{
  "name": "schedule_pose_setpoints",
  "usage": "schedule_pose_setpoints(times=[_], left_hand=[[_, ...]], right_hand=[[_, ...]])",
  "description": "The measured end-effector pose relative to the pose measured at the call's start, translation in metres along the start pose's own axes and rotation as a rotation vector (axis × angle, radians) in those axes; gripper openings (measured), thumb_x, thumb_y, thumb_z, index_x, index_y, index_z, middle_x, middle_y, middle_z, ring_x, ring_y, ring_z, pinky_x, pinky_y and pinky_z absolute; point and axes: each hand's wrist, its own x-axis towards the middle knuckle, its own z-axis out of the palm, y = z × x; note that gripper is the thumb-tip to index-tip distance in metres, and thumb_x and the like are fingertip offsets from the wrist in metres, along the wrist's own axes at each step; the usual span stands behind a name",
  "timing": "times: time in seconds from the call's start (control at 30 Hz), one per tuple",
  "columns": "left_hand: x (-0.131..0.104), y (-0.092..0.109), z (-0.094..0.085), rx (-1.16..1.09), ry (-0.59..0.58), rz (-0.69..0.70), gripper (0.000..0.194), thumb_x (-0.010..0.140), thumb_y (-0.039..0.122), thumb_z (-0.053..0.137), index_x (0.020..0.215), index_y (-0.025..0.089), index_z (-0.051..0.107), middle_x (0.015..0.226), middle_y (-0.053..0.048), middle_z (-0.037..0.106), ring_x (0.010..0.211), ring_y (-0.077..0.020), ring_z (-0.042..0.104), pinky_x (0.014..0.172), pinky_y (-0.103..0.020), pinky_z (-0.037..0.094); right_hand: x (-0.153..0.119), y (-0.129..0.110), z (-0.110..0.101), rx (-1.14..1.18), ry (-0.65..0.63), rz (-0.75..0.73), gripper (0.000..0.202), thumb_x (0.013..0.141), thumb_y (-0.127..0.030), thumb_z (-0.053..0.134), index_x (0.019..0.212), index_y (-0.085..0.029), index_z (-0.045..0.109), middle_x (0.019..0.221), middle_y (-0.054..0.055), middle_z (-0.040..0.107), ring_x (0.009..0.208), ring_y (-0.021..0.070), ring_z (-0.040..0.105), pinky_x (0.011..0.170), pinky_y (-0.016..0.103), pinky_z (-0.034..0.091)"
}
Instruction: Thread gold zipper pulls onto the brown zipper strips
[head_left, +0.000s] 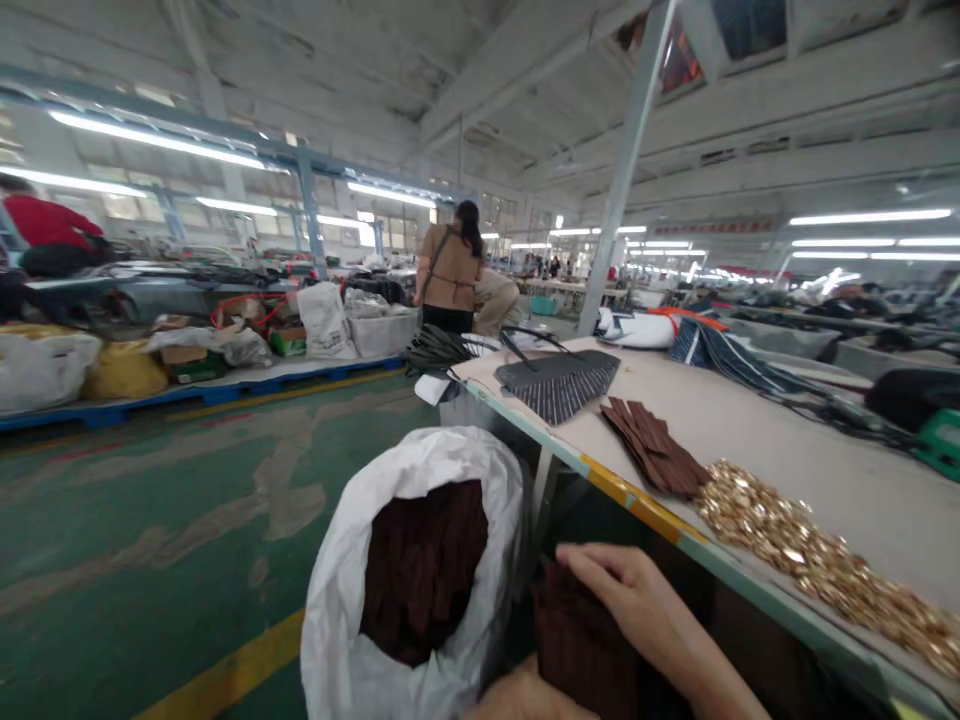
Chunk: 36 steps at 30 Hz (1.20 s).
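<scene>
A bundle of dark brown fabric strips (574, 640) is held low between my hands, beside the table. My right hand (626, 585) is closed over the bundle's upper end, thumb and fingers pinching it. At the bottom edge of the picture, my left hand (529, 695) is closed around the lower left side of the same strips, partly cut off from view. Just left of my hands stands a white sack (337, 560), its mouth wide and filled with more dark brown strips (427, 560). On the table lies a smaller stack of brown strips (652, 445), touching a heap of shiny gold metal pieces (795, 540).
The table (720, 400) has a yellow-marked edge and carries a dark striped piece with a handle (562, 380) and striped fabric (720, 355). Green floor (172, 520) extends left to a blue pallet (97, 412) with sacks. A person in a brown apron (450, 265) stands beyond.
</scene>
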Motion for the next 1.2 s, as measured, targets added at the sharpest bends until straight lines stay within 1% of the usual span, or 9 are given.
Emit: schedule_pose_setpoints(times=[0.07,0.1,0.2,0.4,0.57,0.73,0.87,1.03,1.2], left_hand=[[0.002,-0.011,-0.004,-0.038,-0.005,-0.052,0.026,0.089,0.035,0.060,0.103,0.014,0.064,0.094,-0.005,0.069,0.076,-0.0166,0.065,0.070,-0.034,0.055],[0.003,-0.015,-0.006,-0.066,0.004,-0.059,0.024,0.081,0.028,0.068,0.097,0.010,0.067,0.083,-0.006,0.071,0.071,-0.0165,0.066,0.068,-0.031,0.053],[0.003,-0.020,-0.009,-0.137,0.025,-0.070,0.037,0.060,0.015,0.076,0.096,0.010,0.071,0.082,-0.008,0.075,0.072,-0.0203,0.069,0.068,-0.030,0.051],[0.003,-0.017,-0.008,-0.150,0.046,-0.107,0.032,0.059,0.013,0.074,0.091,0.008,0.074,0.076,-0.012,0.076,0.067,-0.0226,0.070,0.063,-0.030,0.051],[0.003,-0.006,-0.018,-0.223,0.114,-0.139,0.024,0.068,0.017,0.072,0.088,0.005,0.073,0.073,-0.013,0.075,0.066,-0.0235,0.071,0.065,-0.032,0.054],[0.010,0.022,-0.032,-0.286,0.226,-0.027,0.017,0.079,0.016,0.062,0.092,0.010,0.072,0.074,-0.009,0.076,0.065,-0.0217,0.072,0.064,-0.033,0.056],[0.025,0.034,-0.033,-0.305,0.281,0.071,0.016,0.084,0.014,0.056,0.091,0.012,0.071,0.074,-0.006,0.075,0.066,-0.0178,0.072,0.068,-0.029,0.057],[0.032,0.029,-0.030,-0.307,0.263,0.041,0.019,0.084,0.016,0.055,0.093,0.009,0.071,0.083,-0.010,0.077,0.079,-0.0203,0.073,0.080,-0.031,0.057],[0.019,0.011,-0.029,-0.284,0.154,-0.083,0.024,0.082,0.011,0.056,0.101,0.009,0.070,0.090,-0.012,0.077,0.087,-0.0229,0.073,0.087,-0.036,0.053]], right_hand=[[-0.005,-0.010,-0.008,-0.051,0.038,-0.100,0.050,0.090,-0.048,0.054,0.130,-0.019,0.062,0.140,0.008,0.057,0.130,0.0314,0.049,0.112,0.046,0.031],[-0.006,-0.014,-0.012,-0.061,-0.059,-0.143,0.052,0.091,-0.047,0.053,0.136,-0.021,0.055,0.146,0.007,0.050,0.135,0.0300,0.043,0.114,0.045,0.028],[-0.008,-0.019,-0.015,-0.013,-0.353,-0.144,0.047,0.095,-0.048,0.047,0.133,-0.023,0.059,0.131,0.004,0.064,0.123,0.0292,0.056,0.106,0.042,0.041],[-0.010,-0.012,-0.008,0.028,-0.303,-0.099,0.045,0.090,-0.051,0.055,0.125,-0.024,0.065,0.131,0.005,0.064,0.121,0.0295,0.058,0.107,0.043,0.041],[-0.031,0.013,-0.009,0.464,-0.052,-0.027,0.059,0.087,-0.051,0.061,0.140,-0.028,0.049,0.143,0.008,0.053,0.132,0.0273,0.048,0.111,0.047,0.034],[-0.073,0.035,0.025,0.790,-0.308,0.201,0.066,0.076,-0.050,0.074,0.132,-0.021,0.057,0.134,0.009,0.060,0.122,0.0282,0.055,0.107,0.044,0.038],[-0.089,0.046,0.060,0.904,-0.335,0.336,0.054,0.071,-0.046,0.079,0.114,-0.016,0.067,0.106,0.008,0.072,0.097,0.0261,0.067,0.090,0.040,0.050],[-0.093,0.050,0.083,0.941,-0.249,0.454,0.045,0.066,-0.043,0.081,0.098,-0.014,0.069,0.087,0.007,0.074,0.075,0.0210,0.070,0.074,0.036,0.056],[-0.114,0.039,0.076,0.816,-0.305,0.429,0.040,0.073,-0.040,0.076,0.103,-0.015,0.070,0.092,0.006,0.074,0.082,0.0215,0.069,0.078,0.036,0.055]])
